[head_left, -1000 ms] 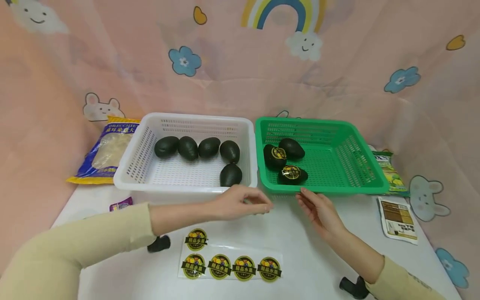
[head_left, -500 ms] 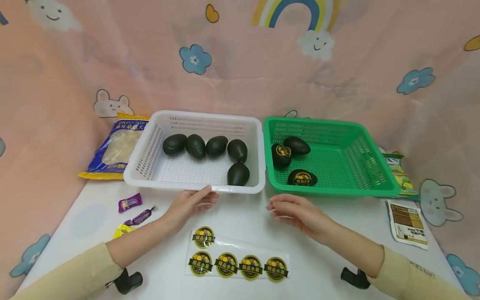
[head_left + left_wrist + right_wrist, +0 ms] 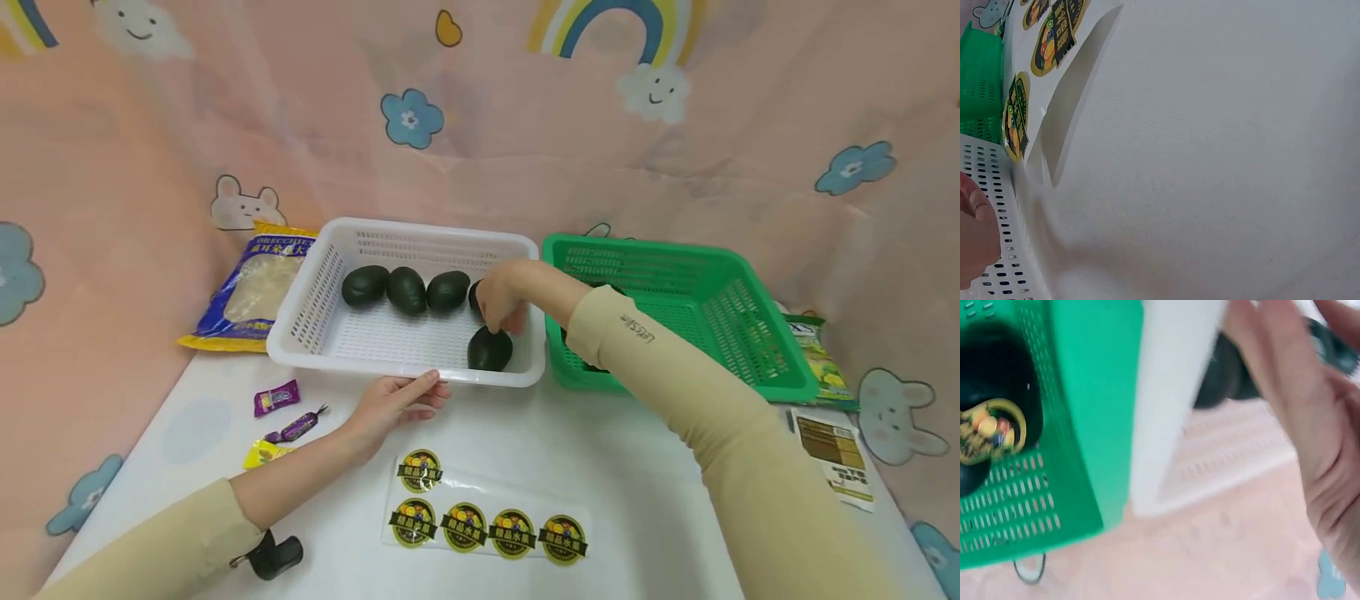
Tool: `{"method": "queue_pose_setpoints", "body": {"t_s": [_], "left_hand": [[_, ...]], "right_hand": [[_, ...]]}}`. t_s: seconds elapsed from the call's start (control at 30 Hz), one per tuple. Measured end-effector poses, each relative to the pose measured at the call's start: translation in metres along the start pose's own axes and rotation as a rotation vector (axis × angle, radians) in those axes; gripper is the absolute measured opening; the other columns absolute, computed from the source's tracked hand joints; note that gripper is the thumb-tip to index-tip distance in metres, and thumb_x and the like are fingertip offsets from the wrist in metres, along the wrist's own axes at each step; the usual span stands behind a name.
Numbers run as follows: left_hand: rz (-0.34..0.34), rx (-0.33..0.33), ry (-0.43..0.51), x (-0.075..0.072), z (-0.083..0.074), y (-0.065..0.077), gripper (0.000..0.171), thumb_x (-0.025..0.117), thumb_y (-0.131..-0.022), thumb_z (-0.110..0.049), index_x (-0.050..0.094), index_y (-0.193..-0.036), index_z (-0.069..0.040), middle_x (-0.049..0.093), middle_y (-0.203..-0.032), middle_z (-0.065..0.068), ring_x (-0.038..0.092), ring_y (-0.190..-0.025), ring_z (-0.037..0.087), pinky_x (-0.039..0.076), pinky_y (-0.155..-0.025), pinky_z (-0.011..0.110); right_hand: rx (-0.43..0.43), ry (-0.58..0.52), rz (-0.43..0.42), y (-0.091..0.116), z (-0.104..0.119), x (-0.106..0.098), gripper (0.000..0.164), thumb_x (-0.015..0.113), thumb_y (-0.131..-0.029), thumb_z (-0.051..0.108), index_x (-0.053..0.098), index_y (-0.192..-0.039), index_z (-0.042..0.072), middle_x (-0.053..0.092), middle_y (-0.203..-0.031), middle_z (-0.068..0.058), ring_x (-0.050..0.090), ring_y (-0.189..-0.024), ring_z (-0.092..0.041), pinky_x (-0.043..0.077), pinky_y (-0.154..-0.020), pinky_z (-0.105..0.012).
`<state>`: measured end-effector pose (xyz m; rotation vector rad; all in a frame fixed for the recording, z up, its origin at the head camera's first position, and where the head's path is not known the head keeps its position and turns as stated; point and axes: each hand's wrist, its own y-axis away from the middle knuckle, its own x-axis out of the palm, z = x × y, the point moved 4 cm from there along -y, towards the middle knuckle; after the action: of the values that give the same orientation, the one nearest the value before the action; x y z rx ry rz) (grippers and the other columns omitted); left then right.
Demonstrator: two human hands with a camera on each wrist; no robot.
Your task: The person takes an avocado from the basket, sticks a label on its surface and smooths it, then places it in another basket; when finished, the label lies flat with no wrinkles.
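White basket (image 3: 360,365) and green basket (image 3: 675,250) stood side by side on the bench (image 3: 645,492), white one to the left. In the white basket, three avocados (image 3: 407,291) lay in a row; a fourth, at the row's right end, was mostly hidden by the right hand (image 3: 504,293). The near avocado (image 3: 490,352) sat by the front right corner.

The right hand reached down over that end with fingers bent, the near avocado just by its fingertips on the person's side, the hidden fourth under the hand. Whether this grip had closed on either could not be told (right wrist view blurred, dark rind showing on both sides of the fingers).

Left hand (image 3: 390,408): thumb against the white basket's front rim, other fingers loosely bent below it; grip slack, fruit beyond the rim.

Nearer the person lay a sticker sheet (image 3: 517,493) bearing five round stickers. Purple candy (image 3: 277,397) rested left of the left hand. A labelled avocado (image 3: 1007,375) showed in the green basket.
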<state>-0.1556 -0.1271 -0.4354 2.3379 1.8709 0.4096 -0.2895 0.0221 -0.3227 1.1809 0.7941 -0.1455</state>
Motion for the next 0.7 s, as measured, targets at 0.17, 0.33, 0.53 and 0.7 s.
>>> {"method": "queue_pose_setpoints", "body": {"t_s": [0.17, 0.33, 0.53, 0.7], "left_hand": [[0.005, -0.016, -0.007, 0.003, 0.001, -0.001, 0.044, 0.061, -0.098, -0.033, 0.068, -0.109, 0.008, 0.073, -0.095, 0.004, 0.066, -0.089, 0.015, 0.055, -0.083, 0.030], [0.010, -0.011, -0.008, 0.002, 0.000, -0.002, 0.041, 0.060, -0.098, -0.033, 0.069, -0.106, 0.007, 0.073, -0.093, 0.003, 0.065, -0.087, 0.013, 0.055, -0.081, 0.029], [0.017, 0.004, -0.002, 0.000, 0.000, -0.003, 0.041, 0.058, -0.099, -0.030, 0.068, -0.108, 0.008, 0.072, -0.092, 0.002, 0.064, -0.086, 0.013, 0.054, -0.079, 0.028], [0.026, 0.011, -0.015, -0.001, 0.003, -0.003, 0.042, 0.058, -0.100, -0.031, 0.066, -0.111, 0.009, 0.073, -0.093, 0.002, 0.064, -0.086, 0.012, 0.054, -0.080, 0.028]], "right_hand": [[-0.038, -0.069, 0.115, -0.023, 0.005, 0.008, 0.051, 0.053, -0.096, 0.012, 0.040, -0.144, 0.003, 0.062, -0.125, -0.016, 0.066, -0.105, -0.024, 0.050, -0.091, -0.028], [-0.299, -0.350, 0.037, -0.029, 0.016, 0.001, 0.057, 0.054, -0.096, 0.002, 0.035, -0.150, 0.008, 0.048, -0.142, -0.017, 0.056, -0.121, -0.025, 0.050, -0.093, -0.031], [-0.352, -0.303, 0.058, -0.045, 0.023, -0.011, 0.056, 0.062, -0.095, 0.013, 0.042, -0.148, 0.013, 0.040, -0.150, -0.009, 0.042, -0.134, -0.022, 0.047, -0.098, -0.035], [-0.415, -0.261, 0.028, -0.072, 0.029, -0.012, 0.057, 0.070, -0.091, 0.016, 0.049, -0.143, 0.016, 0.044, -0.145, -0.003, 0.039, -0.134, -0.020, 0.047, -0.096, -0.030]]}}
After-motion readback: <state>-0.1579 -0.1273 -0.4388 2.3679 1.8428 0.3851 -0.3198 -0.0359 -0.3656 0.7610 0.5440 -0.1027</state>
